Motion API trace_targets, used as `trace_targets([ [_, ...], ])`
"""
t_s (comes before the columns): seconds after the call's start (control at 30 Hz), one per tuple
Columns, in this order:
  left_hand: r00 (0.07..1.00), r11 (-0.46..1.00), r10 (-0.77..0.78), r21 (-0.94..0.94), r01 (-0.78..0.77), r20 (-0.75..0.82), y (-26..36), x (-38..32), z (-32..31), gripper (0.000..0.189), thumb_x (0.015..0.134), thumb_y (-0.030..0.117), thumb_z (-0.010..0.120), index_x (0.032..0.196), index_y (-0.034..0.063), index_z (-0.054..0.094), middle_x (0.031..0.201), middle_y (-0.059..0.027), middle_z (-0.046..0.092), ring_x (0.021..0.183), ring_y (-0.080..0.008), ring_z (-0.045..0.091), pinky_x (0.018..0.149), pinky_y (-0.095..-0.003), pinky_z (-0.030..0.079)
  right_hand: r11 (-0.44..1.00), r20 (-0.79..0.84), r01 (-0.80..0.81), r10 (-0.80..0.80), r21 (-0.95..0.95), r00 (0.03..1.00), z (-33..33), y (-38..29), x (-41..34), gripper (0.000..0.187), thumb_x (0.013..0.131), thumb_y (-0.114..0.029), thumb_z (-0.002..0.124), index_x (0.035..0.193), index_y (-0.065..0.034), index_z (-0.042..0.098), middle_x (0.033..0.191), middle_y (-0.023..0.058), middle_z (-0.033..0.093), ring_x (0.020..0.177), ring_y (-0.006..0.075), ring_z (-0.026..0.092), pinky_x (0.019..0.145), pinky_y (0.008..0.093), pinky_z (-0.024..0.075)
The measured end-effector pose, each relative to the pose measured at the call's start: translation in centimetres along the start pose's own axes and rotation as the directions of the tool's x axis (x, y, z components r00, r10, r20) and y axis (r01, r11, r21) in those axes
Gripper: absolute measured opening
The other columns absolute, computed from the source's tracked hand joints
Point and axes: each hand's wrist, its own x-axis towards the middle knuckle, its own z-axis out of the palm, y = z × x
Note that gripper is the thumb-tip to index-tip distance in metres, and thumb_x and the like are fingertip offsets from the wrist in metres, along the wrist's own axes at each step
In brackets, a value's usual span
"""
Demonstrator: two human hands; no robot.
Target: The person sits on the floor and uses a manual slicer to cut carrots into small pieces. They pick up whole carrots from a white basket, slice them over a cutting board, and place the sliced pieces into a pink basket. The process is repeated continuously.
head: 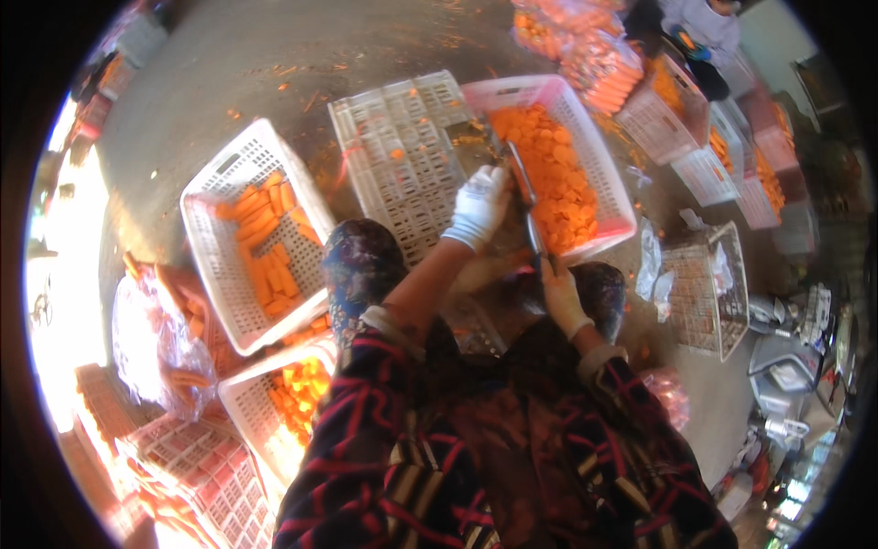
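My right hand, in a pale glove, grips the handle of a long knife. The blade points away from me, along the near-left wall of a pinkish-white plastic crate. Sliced orange carrots fill much of that crate. Across from the knife, my left hand wears a white knitted glove and rests with bent fingers over a brown board. Its fingertips are blurred and partly hidden, so anything under them cannot be made out. An upturned white slatted crate lies left of the board.
Whole carrots lie in a white crate on my left, with orange pieces in another crate below it. Bagged carrots stand at the far right, near another person. A wire-sided basket sits right of my knee.
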Motion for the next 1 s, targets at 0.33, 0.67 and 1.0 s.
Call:
trace_targets([
  [0.33, 0.893, 0.936, -0.225, -0.342, 0.086, -0.391, 1.3, -3.3, -10.7, 0.02, 0.082, 0.001, 0.062, 0.102, 0.0045, 0.061, 0.092, -0.0138, 0.065, 0.085, -0.0289, 0.063, 0.078, -0.0367, 0.051, 0.919, 0.132, 0.327, -0.304, -0.222, 0.943, -0.6, 4.1, 1.0, 0.033, 0.093, -0.008, 0.045, 0.124, 0.0006, 0.051, 0.111, 0.0222, 0.057, 0.101, 0.0403, 0.057, 0.085, 0.0424, 0.0474],
  [0.67, 0.659, 0.424, -0.681, 0.562, 0.71, -0.319, -10.5, -31.7, -29.8, 0.013, 0.082, 0.011, 0.056, 0.093, 0.0103, 0.063, 0.092, -0.0156, 0.063, 0.08, -0.0336, 0.063, 0.072, -0.0427, 0.053, 0.951, -0.006, -0.158, 0.165, 0.265, 0.986, -0.7, 5.3, 1.2, 0.04, 0.1, -0.036, 0.041, 0.11, -0.0037, 0.064, 0.076, -0.0007, 0.054, 0.059, 0.0095, 0.046, 0.053, 0.0248, 0.0374],
  [1.0, 0.192, 0.169, -0.976, 0.195, 0.966, -0.106, -35.6, -24.5, -22.0, 0.034, 0.088, 0.017, 0.054, 0.119, 0.0047, 0.06, 0.112, -0.0204, 0.065, 0.104, -0.0327, 0.064, 0.087, -0.0388, 0.051, 0.975, -0.044, -0.163, 0.158, -0.152, 0.986, -4.0, 10.5, -0.3, 0.037, 0.093, -0.02, 0.052, 0.123, 0.0006, 0.053, 0.116, 0.0189, 0.058, 0.098, 0.0315, 0.057, 0.083, 0.0376, 0.0485],
])
